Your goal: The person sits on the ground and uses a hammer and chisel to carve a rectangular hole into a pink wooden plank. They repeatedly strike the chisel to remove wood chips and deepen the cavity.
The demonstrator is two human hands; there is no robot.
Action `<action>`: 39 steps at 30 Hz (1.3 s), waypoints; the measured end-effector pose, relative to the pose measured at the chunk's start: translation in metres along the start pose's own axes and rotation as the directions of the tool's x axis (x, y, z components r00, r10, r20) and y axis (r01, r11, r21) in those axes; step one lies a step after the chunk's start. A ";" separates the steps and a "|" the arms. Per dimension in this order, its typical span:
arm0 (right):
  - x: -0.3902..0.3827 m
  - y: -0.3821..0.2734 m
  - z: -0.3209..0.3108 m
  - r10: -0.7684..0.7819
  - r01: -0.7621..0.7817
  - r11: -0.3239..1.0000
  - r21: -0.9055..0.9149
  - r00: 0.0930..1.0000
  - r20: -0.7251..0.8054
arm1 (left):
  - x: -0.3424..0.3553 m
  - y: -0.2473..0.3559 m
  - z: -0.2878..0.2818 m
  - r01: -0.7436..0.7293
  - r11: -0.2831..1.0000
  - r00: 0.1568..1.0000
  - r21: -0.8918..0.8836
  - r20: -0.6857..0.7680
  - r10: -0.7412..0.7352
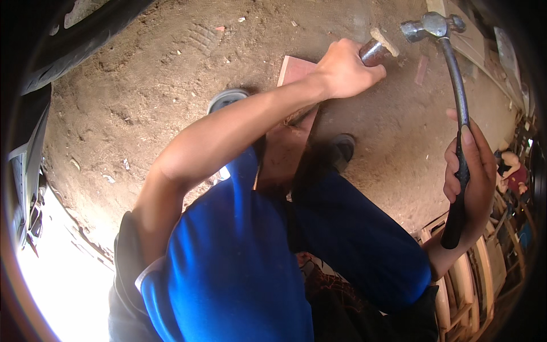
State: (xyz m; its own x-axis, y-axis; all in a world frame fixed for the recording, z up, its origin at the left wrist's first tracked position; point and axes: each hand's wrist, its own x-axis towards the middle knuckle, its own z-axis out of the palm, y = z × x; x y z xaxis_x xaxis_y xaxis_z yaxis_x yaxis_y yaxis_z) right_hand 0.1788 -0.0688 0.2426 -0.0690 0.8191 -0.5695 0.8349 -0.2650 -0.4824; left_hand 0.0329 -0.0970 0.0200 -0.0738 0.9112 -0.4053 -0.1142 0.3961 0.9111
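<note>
My left hand (348, 69) is closed around what looks like a chisel (373, 52), a dark round metal shaft with a flattened, frayed pale top. Its working end is hidden by my hand and forearm. Raised at the right, my right hand (474, 157) grips a ball-peen hammer (454, 74) by its dark lower handle. The hammer's head is a short gap to the right of the chisel's top, not touching it. Below my left forearm, a reddish wooden board (288, 151) lies between my legs, with a dark mark or cut in it near my forearm.
Bare dirt ground (137, 108) with small chips surrounds me. My shoes (343, 149) flank the board. A dark tyre-like shape (85, 43) is at the far left. Curved wooden pieces (464, 279) stand at the lower right, and another person (514, 171) is at the right edge.
</note>
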 end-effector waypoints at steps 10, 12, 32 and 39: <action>-0.010 0.012 0.000 0.059 -0.059 0.998 -0.009 0.998 -0.028 | -0.001 -0.007 0.009 -0.105 0.994 0.994 0.018 -0.030 0.105; -0.014 0.006 0.005 0.061 -0.062 0.998 -0.005 0.994 -0.085 | -0.003 -0.002 0.006 0.015 1.000 1.000 -0.019 -0.016 -0.015; 0.009 0.053 -0.032 -0.458 0.250 0.861 0.443 0.759 0.463 | -0.012 -0.010 0.008 -0.122 0.956 0.992 -0.267 -0.006 0.125; 0.009 0.074 -0.019 -0.468 0.267 0.864 0.427 0.736 0.489 | -0.017 -0.002 0.011 -0.231 0.943 0.971 -0.240 -0.120 0.207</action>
State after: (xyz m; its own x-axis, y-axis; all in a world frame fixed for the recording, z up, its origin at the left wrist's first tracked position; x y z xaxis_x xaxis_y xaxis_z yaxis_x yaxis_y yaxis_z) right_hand 0.2509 -0.0711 0.2144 -0.7089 0.4782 -0.5185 0.4702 -0.2276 -0.8527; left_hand 0.0454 -0.1121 0.0258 -0.2138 0.9532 -0.2139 -0.3288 0.1360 0.9346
